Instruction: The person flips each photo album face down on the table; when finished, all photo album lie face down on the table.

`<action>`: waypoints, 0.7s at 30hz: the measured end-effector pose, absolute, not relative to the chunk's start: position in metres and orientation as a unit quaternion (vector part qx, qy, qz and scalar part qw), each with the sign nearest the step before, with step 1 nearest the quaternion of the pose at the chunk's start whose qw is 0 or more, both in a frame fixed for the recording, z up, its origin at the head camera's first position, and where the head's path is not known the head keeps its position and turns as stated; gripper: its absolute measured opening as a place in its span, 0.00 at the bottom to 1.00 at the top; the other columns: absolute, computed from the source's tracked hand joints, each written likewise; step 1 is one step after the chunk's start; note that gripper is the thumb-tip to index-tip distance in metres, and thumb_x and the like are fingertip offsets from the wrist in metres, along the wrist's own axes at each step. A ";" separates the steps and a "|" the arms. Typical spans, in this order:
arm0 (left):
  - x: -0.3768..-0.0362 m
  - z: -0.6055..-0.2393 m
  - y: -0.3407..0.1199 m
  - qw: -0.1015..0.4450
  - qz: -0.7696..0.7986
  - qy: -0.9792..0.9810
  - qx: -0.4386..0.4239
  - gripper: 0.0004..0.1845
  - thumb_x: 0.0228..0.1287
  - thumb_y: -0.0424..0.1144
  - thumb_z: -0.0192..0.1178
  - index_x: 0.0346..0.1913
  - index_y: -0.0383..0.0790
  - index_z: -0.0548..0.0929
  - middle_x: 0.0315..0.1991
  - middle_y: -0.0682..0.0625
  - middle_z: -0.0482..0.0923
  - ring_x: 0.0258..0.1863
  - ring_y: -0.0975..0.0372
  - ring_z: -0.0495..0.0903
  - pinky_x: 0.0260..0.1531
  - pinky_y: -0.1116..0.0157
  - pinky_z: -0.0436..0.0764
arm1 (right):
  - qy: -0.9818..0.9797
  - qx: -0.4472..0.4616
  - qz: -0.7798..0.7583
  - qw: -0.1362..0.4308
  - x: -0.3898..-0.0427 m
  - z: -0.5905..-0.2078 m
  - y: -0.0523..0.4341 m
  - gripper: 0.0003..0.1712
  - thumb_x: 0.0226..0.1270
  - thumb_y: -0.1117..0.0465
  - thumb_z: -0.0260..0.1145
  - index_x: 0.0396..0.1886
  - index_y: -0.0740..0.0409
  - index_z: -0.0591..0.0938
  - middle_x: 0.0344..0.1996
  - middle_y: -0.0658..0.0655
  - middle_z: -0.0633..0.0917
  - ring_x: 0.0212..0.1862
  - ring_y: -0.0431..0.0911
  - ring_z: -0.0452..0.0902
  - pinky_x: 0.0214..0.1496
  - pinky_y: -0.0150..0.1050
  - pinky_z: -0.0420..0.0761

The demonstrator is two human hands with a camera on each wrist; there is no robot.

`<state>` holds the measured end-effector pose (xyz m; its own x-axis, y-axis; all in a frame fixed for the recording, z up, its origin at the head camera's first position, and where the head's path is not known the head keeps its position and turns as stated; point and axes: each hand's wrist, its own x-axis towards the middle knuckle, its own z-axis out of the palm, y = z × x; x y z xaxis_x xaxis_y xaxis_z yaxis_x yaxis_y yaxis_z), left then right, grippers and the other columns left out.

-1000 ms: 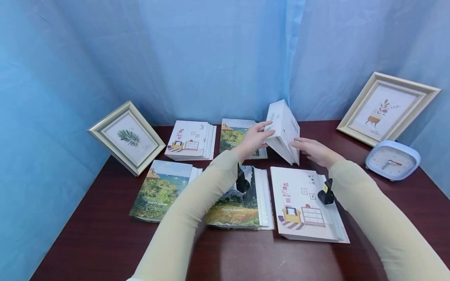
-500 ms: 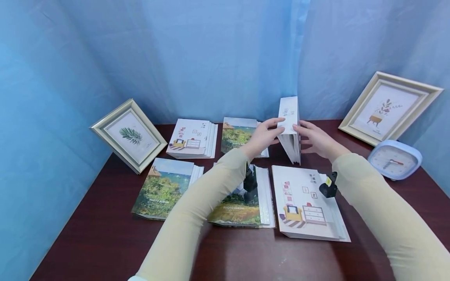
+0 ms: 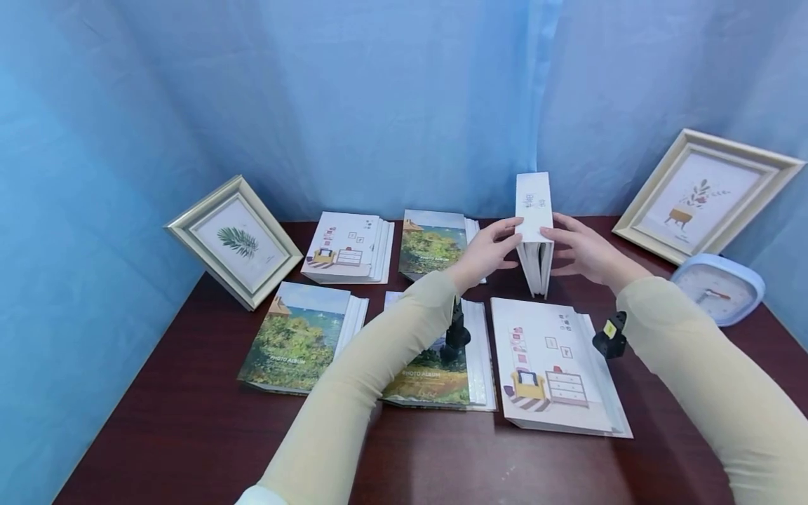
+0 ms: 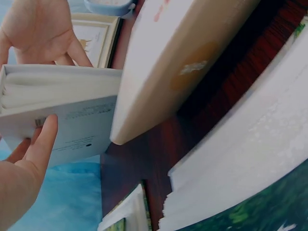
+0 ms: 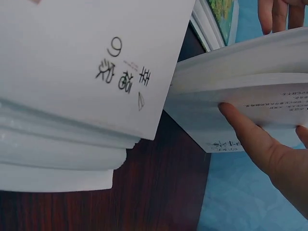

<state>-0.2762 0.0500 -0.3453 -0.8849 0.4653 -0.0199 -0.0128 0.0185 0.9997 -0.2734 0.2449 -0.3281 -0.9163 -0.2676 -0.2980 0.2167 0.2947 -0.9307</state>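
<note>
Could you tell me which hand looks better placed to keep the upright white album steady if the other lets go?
Probably the right hand: its palm lies flat along the upright white photo album, while the left hand touches it mainly with fingertips.

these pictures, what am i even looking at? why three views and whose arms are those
No machine here: a person in pale sleeves works with bare hands and wears three cameras. The wide picture comes from the head, looking down at a dark red table. The two close pictures come from cameras strapped to each wrist, so everything looms large and tilted.

The left hand and right hand steady a white photo album standing upright on its edge between them, fingers flat against its covers. Five more albums lie flat around it, among them a white album in front and a landscape album. Two picture frames lean at the sides, such as the leaf frame, and a pale blue clock sits on the right.
</note>
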 end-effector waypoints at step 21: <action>-0.269 -0.352 0.074 0.214 0.615 0.728 0.215 0.32 0.75 0.46 0.43 0.74 0.67 0.44 0.76 0.57 0.42 0.73 0.53 0.53 0.60 0.53 0.72 | 0.744 -0.063 -0.633 0.203 -0.266 -0.315 0.283 0.43 0.75 0.56 0.51 0.76 0.54 0.35 0.42 0.34 0.77 0.43 0.32 0.81 0.43 0.34 0.82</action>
